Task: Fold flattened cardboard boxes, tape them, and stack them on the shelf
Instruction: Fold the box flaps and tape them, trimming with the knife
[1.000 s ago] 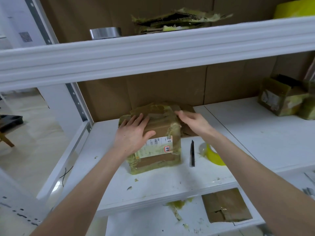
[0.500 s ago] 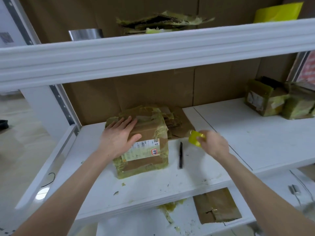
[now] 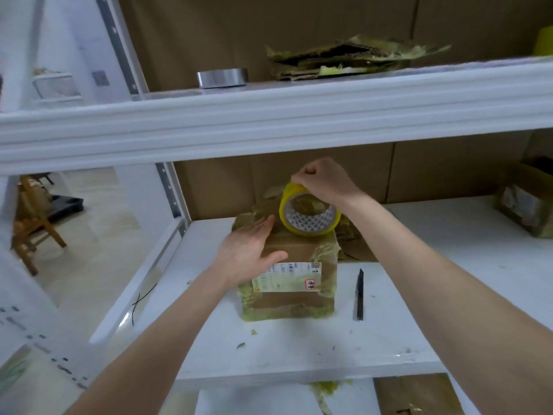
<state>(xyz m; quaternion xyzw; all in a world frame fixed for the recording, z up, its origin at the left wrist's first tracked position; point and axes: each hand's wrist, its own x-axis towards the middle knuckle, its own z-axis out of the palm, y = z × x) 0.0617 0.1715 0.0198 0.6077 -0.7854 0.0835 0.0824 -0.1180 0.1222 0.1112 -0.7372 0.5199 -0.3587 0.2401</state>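
Box: cardboard box (image 3: pixel 299 250) sits folded on the white shelf (image 3: pixel 299 354).
Left hand (image 3: pixel 248 250): fingers straight, flat on the box top, likely holding flaps shut.
Right hand (image 3: pixel 323 182): pinches yellow tape roll (image 3: pixel 311 220) over the box's far end, probably seeking the loose end.

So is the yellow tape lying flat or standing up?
Standing up on its edge. The tape roll shows its round hole to us, its lower rim is at the top of the box, and the right hand pinches its upper rim.
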